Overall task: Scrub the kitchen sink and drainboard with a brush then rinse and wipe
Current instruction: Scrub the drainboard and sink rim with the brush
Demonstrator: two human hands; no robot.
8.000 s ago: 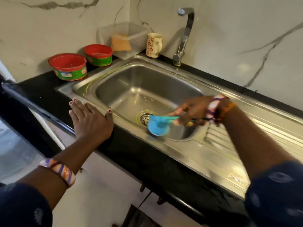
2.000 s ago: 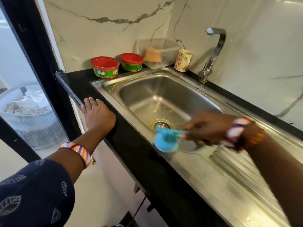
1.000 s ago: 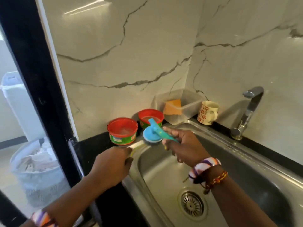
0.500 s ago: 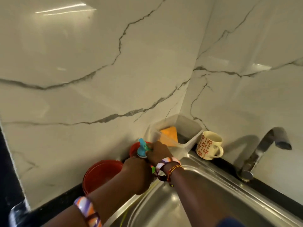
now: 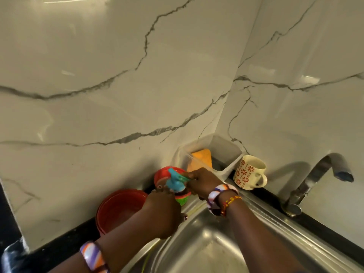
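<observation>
Sink corner: right hand fingers pinch brush over red tub; left hand grips tub.

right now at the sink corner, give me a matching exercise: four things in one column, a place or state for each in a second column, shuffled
Things
1. blue brush
2. patterned mug
3. orange sponge
4. tap

Places or states
A. inside the clear plastic container
B. held in the right hand over a red tub
C. at the sink rim, spout empty
D. upright on the counter beside the container

Pairs: 1-B, 2-D, 3-A, 4-C
</observation>
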